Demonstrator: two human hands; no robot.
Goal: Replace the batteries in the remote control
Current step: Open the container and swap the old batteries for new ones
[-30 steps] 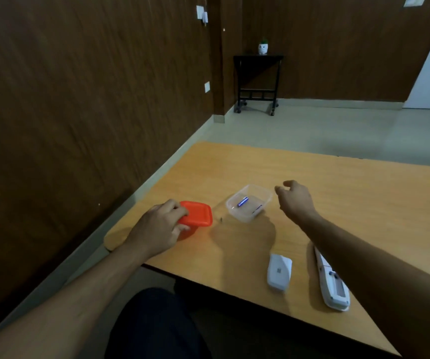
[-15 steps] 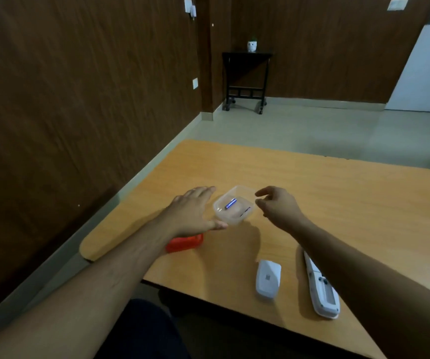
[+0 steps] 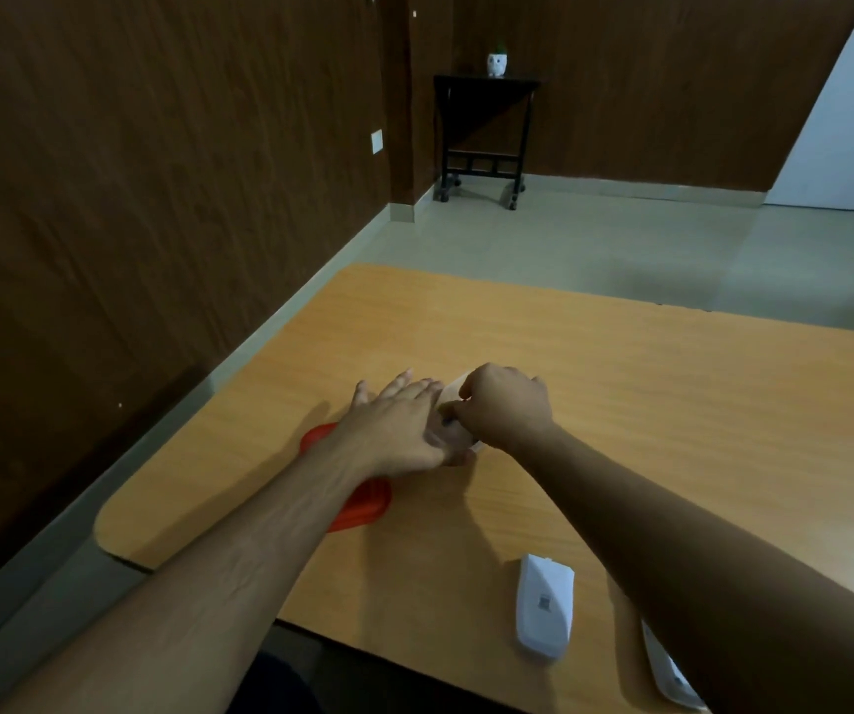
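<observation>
The back cover (image 3: 543,608) of the remote control (image 3: 669,672) is lying off on the table (image 3: 672,404), near the front edge. The remote itself is lying just beside it, mostly hiding under the right arm. So opening the remote looks done. Putting new batteries in and snapping the cover back on are, I think, the parts left to do.

Both hands are meeting over a small clear tub (image 3: 458,386) in the middle of the table. The left hand (image 3: 399,430) is lying flat and wide against the tub's side, holding nothing. The right hand (image 3: 504,404) is curling its fingers down into the tub in a narrow pinch. Something small and dark is showing at its fingertips (image 3: 458,417), but I cannot tell if the grip is holding it. A red lid (image 3: 363,499) is lying under the left wrist. The remote and cover are sitting well apart from both hands, closer to the person.
</observation>
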